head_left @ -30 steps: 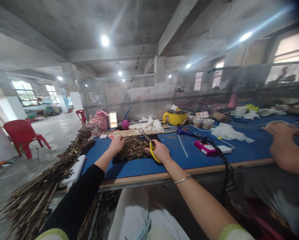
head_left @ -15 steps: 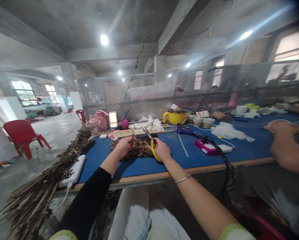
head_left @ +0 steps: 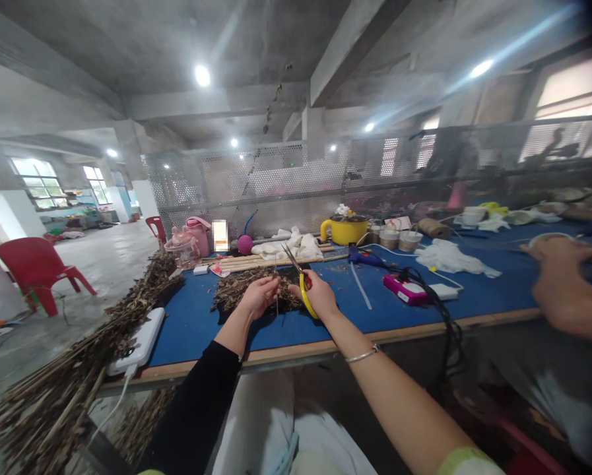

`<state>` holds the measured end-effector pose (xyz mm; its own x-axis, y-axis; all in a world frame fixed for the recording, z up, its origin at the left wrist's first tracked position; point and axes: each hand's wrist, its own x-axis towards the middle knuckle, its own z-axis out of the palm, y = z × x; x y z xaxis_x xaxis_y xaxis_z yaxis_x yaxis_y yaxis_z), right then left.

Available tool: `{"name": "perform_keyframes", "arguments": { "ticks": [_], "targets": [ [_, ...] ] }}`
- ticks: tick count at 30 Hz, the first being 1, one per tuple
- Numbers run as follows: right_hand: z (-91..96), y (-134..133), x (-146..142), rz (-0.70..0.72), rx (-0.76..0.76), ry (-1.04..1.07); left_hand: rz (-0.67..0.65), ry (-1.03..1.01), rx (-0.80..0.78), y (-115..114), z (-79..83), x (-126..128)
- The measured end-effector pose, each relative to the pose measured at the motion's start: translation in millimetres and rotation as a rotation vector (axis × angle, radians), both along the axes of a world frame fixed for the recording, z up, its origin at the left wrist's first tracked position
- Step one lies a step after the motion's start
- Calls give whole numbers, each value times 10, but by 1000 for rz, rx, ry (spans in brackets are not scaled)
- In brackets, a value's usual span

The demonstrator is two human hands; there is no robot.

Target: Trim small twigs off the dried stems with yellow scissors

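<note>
My right hand (head_left: 318,295) grips yellow-handled scissors (head_left: 300,280), blades pointing up and away over a heap of dry brown twigs (head_left: 236,290) on the blue table (head_left: 365,316). My left hand (head_left: 261,297) is closed in a pinch on a thin dry stem (head_left: 276,293) that hangs upright just left of the scissors. Both hands hover close together above the heap's right side.
A big bundle of dry stalks (head_left: 78,376) leans off the table's left end beside a white power bank (head_left: 140,340). A pink device with black cable (head_left: 407,290), blue glue gun (head_left: 365,258), yellow pot (head_left: 346,231), white cloths and pink bottles lie beyond. Another person's hand (head_left: 560,284) works at right.
My left hand has moved right from the heap's left side to beside the scissors, now pinching a thin stem. My right hand stayed nearly in place.
</note>
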<state>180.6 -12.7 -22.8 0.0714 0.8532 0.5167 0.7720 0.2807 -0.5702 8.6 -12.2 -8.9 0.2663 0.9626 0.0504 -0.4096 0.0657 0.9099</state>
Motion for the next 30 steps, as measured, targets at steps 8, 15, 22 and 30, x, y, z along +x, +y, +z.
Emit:
{"name": "perform_keyframes", "arguments": {
  "ticks": [8,15,22,30],
  "targets": [
    [-7,0,-20,109,-38,-48,-43,233,40,-17,-73,47],
    [-28,28,-18,122,-35,-51,-100,324,75,-16,-86,57],
    [21,12,-33,135,-15,-60,-143,312,70,-56,-53,63],
    [31,-25,-63,182,-22,14,-112,302,56,-52,-58,68]
  ]
}}
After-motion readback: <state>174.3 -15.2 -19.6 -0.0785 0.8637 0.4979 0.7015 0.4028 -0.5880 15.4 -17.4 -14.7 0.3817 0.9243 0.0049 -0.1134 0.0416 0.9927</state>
